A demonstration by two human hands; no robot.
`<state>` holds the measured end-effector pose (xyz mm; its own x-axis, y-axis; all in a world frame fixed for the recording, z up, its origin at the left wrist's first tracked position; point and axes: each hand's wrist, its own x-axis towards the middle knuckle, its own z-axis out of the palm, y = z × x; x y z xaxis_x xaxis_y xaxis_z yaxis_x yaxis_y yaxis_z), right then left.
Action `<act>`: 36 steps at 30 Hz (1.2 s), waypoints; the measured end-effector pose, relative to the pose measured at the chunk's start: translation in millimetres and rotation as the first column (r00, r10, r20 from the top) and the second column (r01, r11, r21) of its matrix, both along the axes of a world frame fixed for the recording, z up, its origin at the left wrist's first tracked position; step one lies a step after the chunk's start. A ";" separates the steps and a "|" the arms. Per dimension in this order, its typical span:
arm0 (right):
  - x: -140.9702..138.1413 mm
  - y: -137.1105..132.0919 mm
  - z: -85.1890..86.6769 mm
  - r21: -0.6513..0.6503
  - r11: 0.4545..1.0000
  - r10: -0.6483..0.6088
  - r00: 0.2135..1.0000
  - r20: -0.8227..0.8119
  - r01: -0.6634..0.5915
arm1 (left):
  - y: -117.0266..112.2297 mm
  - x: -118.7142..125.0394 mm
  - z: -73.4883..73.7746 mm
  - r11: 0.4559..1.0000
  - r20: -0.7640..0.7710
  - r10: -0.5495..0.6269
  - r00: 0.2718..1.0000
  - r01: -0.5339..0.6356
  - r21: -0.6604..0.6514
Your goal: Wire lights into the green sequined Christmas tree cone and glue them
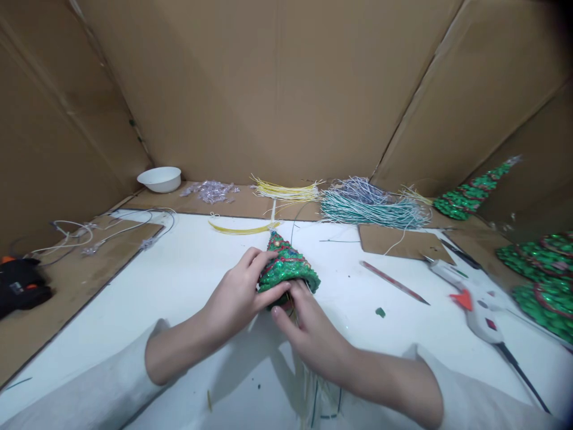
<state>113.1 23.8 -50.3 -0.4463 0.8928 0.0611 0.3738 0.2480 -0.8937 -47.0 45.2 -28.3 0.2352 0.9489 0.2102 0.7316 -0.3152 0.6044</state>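
Observation:
A small green Christmas tree (286,263), cone-shaped with red trim, is tipped so that its underside faces me. My left hand (244,283) is closed around its left side, thumb along the lower rim. The fingers of my right hand (313,331) are curled together into the hollow base, and their tips are hidden there. What they hold, if anything, does not show. The right thumb lies outside, below the rim. Pale strands (313,388) with a few dark green pieces trail beneath the right hand.
Wire bundles, yellow (286,190) and green (376,209), lie at the back near a white bowl (160,179). On the right are a glue gun (481,307), a pencil-like stick (394,282), and more trees (465,194). A black tool (22,285) sits left. Cardboard walls (277,89) surround the table.

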 end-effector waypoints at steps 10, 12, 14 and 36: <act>-0.8 5.6 1.0 0.001 1.000 0.012 1.000 0.008 -0.012 | 0.4 -1.2 0.0 0.946 -0.472 0.038 0.881 0.121 0.302; -0.6 6.1 0.3 0.000 1.000 0.014 1.000 0.006 -0.014 | 1.0 -1.0 1.0 0.911 -0.519 0.060 0.853 0.166 0.377; -0.5 6.2 0.2 0.016 1.000 0.018 1.000 0.004 -0.018 | 1.6 -0.5 1.2 0.874 -0.542 0.087 0.836 0.198 0.445; -1.9 10.3 -6.9 0.061 0.998 -0.006 1.000 0.000 0.006 | 2.2 0.3 -5.9 0.929 -0.444 0.019 0.896 0.148 0.338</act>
